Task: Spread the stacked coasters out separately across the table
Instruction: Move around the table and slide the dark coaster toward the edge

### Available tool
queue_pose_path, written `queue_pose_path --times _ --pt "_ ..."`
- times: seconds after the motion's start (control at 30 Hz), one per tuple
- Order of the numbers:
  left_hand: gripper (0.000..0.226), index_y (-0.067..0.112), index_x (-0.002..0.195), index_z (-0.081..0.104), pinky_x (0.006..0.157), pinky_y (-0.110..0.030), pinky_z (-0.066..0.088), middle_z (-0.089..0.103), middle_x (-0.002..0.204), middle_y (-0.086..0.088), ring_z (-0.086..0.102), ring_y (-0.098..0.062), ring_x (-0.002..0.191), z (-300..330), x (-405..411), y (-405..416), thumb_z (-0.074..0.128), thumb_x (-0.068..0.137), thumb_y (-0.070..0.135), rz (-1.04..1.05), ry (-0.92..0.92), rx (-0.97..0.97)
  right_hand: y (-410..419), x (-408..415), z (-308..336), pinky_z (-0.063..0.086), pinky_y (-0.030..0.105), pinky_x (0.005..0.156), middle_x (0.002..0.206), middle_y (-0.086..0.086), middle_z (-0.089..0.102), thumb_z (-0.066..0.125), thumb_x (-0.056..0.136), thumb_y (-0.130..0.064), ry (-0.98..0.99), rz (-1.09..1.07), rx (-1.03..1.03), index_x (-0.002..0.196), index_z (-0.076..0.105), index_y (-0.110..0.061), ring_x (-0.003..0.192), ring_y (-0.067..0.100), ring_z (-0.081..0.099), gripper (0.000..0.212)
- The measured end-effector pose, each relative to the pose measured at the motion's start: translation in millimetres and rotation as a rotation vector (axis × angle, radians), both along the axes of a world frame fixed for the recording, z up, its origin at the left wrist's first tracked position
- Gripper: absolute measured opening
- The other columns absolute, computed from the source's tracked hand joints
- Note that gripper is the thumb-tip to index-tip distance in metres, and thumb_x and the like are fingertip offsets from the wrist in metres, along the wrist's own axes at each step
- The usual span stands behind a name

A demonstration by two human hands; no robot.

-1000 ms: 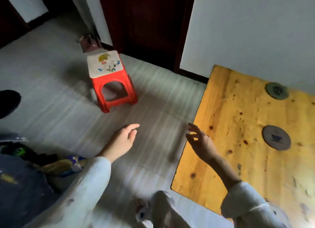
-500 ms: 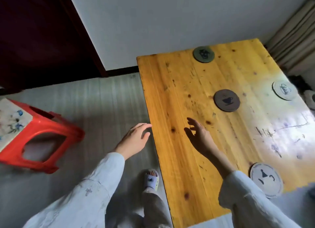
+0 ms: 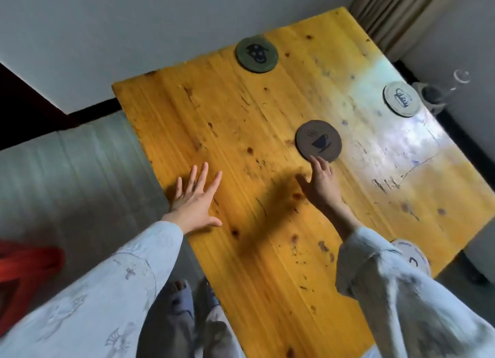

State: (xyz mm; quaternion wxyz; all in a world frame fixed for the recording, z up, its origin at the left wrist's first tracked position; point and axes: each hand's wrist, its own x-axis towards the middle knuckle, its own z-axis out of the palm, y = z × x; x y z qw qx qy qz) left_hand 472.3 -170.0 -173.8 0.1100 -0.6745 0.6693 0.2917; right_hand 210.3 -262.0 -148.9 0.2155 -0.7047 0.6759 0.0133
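Note:
Several round coasters lie apart on the yellow wooden table [image 3: 267, 264]. A green coaster [image 3: 256, 53] sits near the far edge. A brown coaster with a cup print [image 3: 318, 140] lies mid-table. A pale coaster [image 3: 401, 98] rests at the right edge. Another pale coaster [image 3: 413, 256] is half hidden behind my right sleeve. My right hand [image 3: 320, 182] is open, its fingertips at the brown coaster's near rim. My left hand [image 3: 195, 197] is spread flat over the table's left edge, holding nothing.
A glass vessel [image 3: 435, 95] stands just beyond the table's right edge by the pale coaster. A red stool [image 3: 24, 272] is on the floor at the left. The wall runs behind the table, a curtain [image 3: 396, 12] hangs at the far right. My feet are below.
The view swung from the floor and stool onto the table. Both hands moved forward: the left came over the table edge, the right reached the brown coaster's rim.

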Motion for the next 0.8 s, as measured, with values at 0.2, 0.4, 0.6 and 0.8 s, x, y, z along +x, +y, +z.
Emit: queue_pose_path --times 0.2,0.4,0.6,0.8 --pt "0.118 0.028 0.141 -0.019 0.116 -0.049 -0.004 -0.03 0.152 -0.007 -0.022 -0.026 0.142 -14.1 0.4 -2.1 0.069 0.067 0.053 0.012 -0.071 0.053 -39.3 -2.0 -27.4 0.007 0.05 0.119 0.159 0.013 0.004 0.048 0.089 -0.049 0.09 -0.063 0.018 0.148 0.01 -0.016 0.146 0.032 0.001 0.077" --pt "0.116 0.028 0.14 -0.022 0.116 -0.049 -0.005 -0.034 0.15 -0.007 -0.023 -0.026 0.141 -11.3 0.0 -4.9 0.067 0.069 0.053 0.012 -0.085 0.062 -60.5 1.0 -39.3 0.008 0.048 0.119 0.158 0.018 0.005 0.032 0.096 -0.045 0.132 -0.062 -0.018 0.148 0.009 -0.012 0.146 0.033 0.003 0.066" --pt "0.117 0.027 0.137 -0.029 0.115 -0.049 -0.009 -0.044 0.135 -0.003 -0.027 -0.027 0.139 -12.0 -2.9 -3.5 0.065 0.071 0.053 0.005 -0.09 0.084 -56.3 10.5 -38.9 0.031 0.052 0.109 0.15 0.03 0.025 0.03 0.096 -0.006 0.307 0.048 -0.092 0.126 0.036 0.005 0.137 0.045 0.025 0.032" --pt "0.118 0.027 0.137 -0.028 0.115 -0.048 -0.009 -0.044 0.134 -0.003 -0.027 -0.027 0.139 -12.4 -1.6 -5.0 0.065 0.07 0.053 0.009 -0.091 0.089 -40.1 23.4 -28.5 0.04 0.051 0.101 0.151 0.024 0.026 0.026 0.097 -0.003 0.325 0.06 -0.05 0.124 0.037 0.004 0.14 0.038 0.025 0.03"
